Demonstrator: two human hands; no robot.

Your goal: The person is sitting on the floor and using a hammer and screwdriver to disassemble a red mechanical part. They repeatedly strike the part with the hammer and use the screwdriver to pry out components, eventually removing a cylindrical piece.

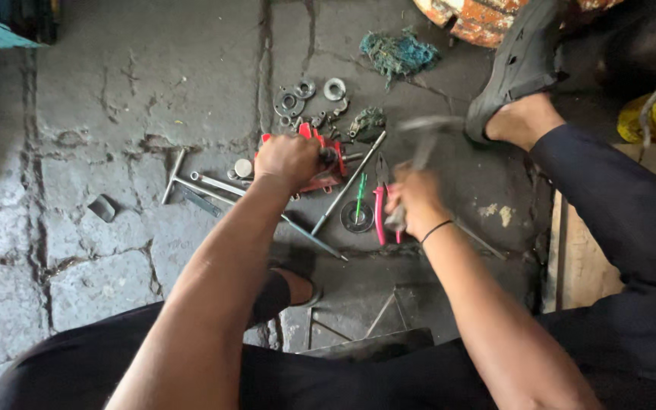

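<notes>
While the left hand [290, 159] is closing down over a red metal part [326, 163] on the stone floor [115, 91], the right hand [415, 201] is gripping a hammer [423, 144] by its handle, the head blurring above and beyond the knuckles. The hammer's long axis is running from the right hand up and away, tilting slightly toward the red part, which is lying to the left of that hand and just beyond it. The left hand is sitting directly on the part, so it is the nearer one. Pink-handled pliers [380, 209] are lying just beside the right hand; washers [305, 95] are lying beyond the left hand.
</notes>
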